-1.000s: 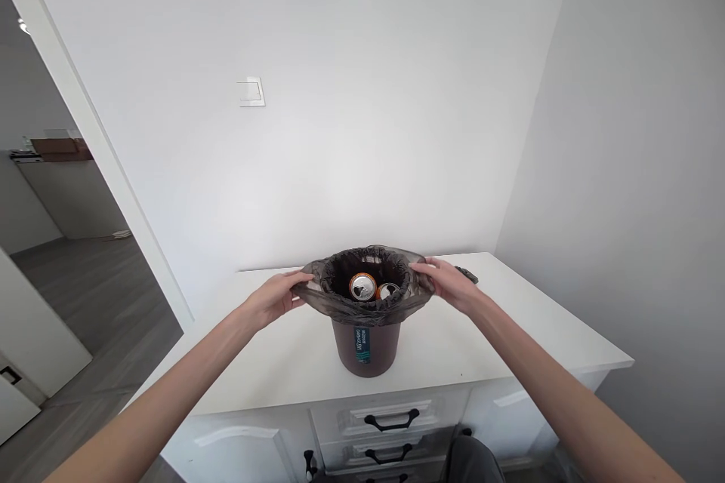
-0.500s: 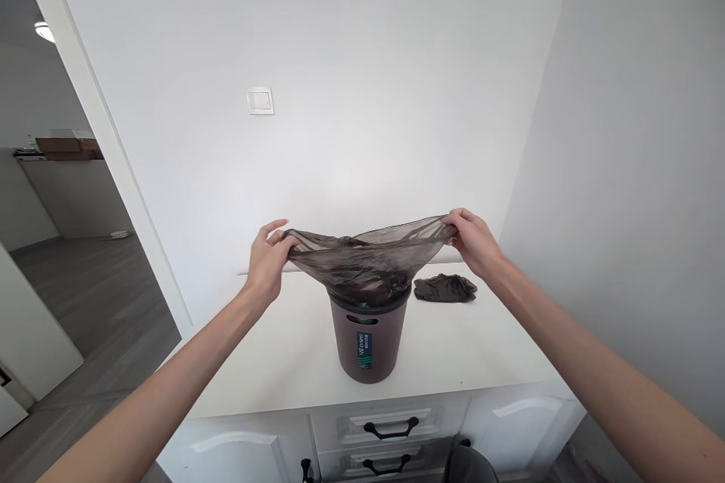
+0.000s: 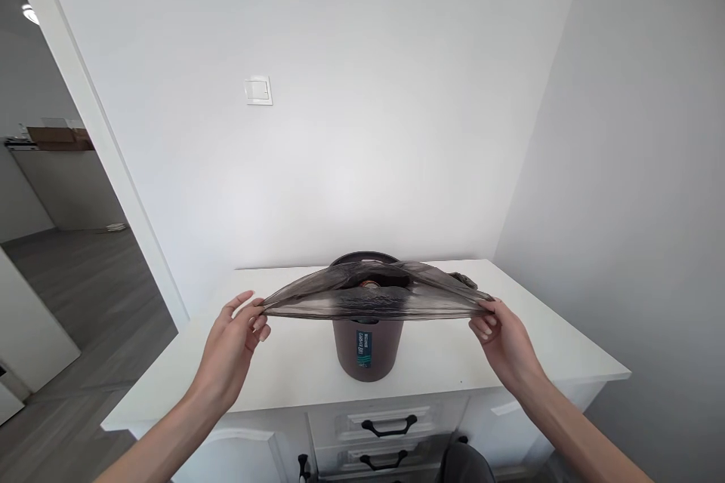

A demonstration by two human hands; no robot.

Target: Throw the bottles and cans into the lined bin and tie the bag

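Note:
A thin, see-through black garbage bag (image 3: 300,302) is stretched sideways across the front of a brownish-purple trash bin (image 3: 382,351). My left hand (image 3: 229,347) pinches the bag's left end, some fingers raised. Its right end is pinched by my right hand (image 3: 504,339). Through the bag's narrow mouth something reddish shows; its kind I cannot make out. The bin stands upright on a white cabinet top, with a dark blue label on its front. Behind the bag's right side, another crumpled dark bag (image 3: 465,280) is mostly hidden.
The white cabinet (image 3: 272,385) stands against a wall with a light switch (image 3: 258,90). Drawers with black handles (image 3: 390,426) are on its front. A doorway at left opens onto a room with a cardboard box (image 3: 57,137). A dark rounded object (image 3: 467,464) is at the bottom edge.
Both hands have come down and toward me and moved farther apart, pulling the bag's mouth wide and flat. The bin's back rim now shows, and the crumpled bag is more covered.

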